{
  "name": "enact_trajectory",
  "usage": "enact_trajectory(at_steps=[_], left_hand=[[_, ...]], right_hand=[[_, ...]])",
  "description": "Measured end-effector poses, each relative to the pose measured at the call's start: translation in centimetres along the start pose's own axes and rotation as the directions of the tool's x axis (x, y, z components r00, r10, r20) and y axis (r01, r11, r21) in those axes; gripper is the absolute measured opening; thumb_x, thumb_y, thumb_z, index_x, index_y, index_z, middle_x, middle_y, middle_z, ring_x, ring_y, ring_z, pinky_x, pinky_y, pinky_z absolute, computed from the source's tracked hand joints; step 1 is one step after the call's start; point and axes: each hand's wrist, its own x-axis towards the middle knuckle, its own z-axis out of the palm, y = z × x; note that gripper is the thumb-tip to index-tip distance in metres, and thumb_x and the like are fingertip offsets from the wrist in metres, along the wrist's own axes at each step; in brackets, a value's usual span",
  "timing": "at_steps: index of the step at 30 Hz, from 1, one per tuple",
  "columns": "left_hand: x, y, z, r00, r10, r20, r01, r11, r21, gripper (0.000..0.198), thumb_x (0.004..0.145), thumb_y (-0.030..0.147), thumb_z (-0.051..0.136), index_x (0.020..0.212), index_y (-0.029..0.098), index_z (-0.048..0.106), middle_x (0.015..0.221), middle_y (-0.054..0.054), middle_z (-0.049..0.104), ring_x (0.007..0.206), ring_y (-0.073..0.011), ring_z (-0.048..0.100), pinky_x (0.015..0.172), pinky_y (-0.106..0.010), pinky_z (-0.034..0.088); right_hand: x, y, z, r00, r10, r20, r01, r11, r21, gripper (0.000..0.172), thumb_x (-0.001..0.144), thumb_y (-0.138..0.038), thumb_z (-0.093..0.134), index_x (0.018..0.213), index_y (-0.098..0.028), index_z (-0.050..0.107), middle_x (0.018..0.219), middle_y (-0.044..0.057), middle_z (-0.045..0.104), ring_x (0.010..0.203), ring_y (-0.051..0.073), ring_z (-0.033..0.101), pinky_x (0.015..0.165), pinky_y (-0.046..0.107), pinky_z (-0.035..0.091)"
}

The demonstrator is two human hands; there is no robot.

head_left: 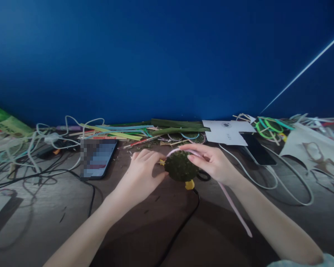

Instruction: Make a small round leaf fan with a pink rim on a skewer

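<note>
A round, dark green, flat disc (180, 167) is held upright between my two hands over the table. Pale pink strip (235, 209) runs along the disc's top edge, passes under my right hand and hangs down past the wrist. My right hand (208, 161) pinches the strip against the disc's upper right rim. On the opposite side, my left hand (144, 168) grips the disc's left edge between thumb and fingers, close to a small yellow piece. Another yellow piece (189, 184) sticks out at the bottom of the disc.
A phone with a lit screen (100, 159) lies left, near tangled white cables (51, 139). Green and coloured strips (167, 128) line the back by a blue panel (167, 59). White card (226, 133) and a dark phone (258, 150) lie right. A black cable (180, 226) crosses the front.
</note>
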Motion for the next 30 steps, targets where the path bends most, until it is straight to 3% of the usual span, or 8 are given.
enact_trajectory(at_steps=[9, 25, 30], left_hand=[[-0.03, 0.15, 0.38, 0.998, -0.046, -0.038, 0.046, 0.999, -0.004, 0.017, 0.076, 0.020, 0.062, 0.092, 0.019, 0.058, 0.093, -0.003, 0.064, 0.092, -0.0221, 0.053, 0.081, -0.037, 0.035], [0.00, -0.12, 0.54, 0.995, 0.009, -0.097, -0.007, 1.000, 0.024, 0.016, 0.074, 0.021, 0.066, 0.089, 0.018, 0.059, 0.089, -0.003, 0.066, 0.088, -0.0213, 0.055, 0.080, -0.036, 0.036], [0.05, 0.10, 0.76, 0.986, 0.032, -0.166, -0.025, 0.999, 0.044, 0.015, 0.075, 0.020, 0.065, 0.089, 0.018, 0.061, 0.090, -0.002, 0.068, 0.086, -0.0204, 0.056, 0.078, -0.035, 0.036]], right_hand=[[-0.10, 0.02, -0.09, 1.000, -0.001, 0.010, 0.000, 1.000, 0.008, 0.027, 0.085, -0.024, 0.052, 0.110, -0.026, 0.061, 0.118, 0.001, 0.062, 0.112, 0.018, 0.056, 0.099, 0.036, 0.044], [0.03, 0.07, -0.12, 1.000, -0.026, 0.002, 0.026, 1.000, -0.005, 0.027, 0.085, -0.023, 0.053, 0.110, -0.025, 0.062, 0.116, 0.002, 0.063, 0.109, 0.017, 0.057, 0.096, 0.034, 0.046], [-0.11, 0.16, -0.11, 0.998, -0.061, -0.025, 0.061, 0.998, -0.030, 0.028, 0.086, -0.023, 0.051, 0.112, -0.026, 0.061, 0.117, 0.001, 0.063, 0.110, 0.017, 0.057, 0.096, 0.033, 0.046]])
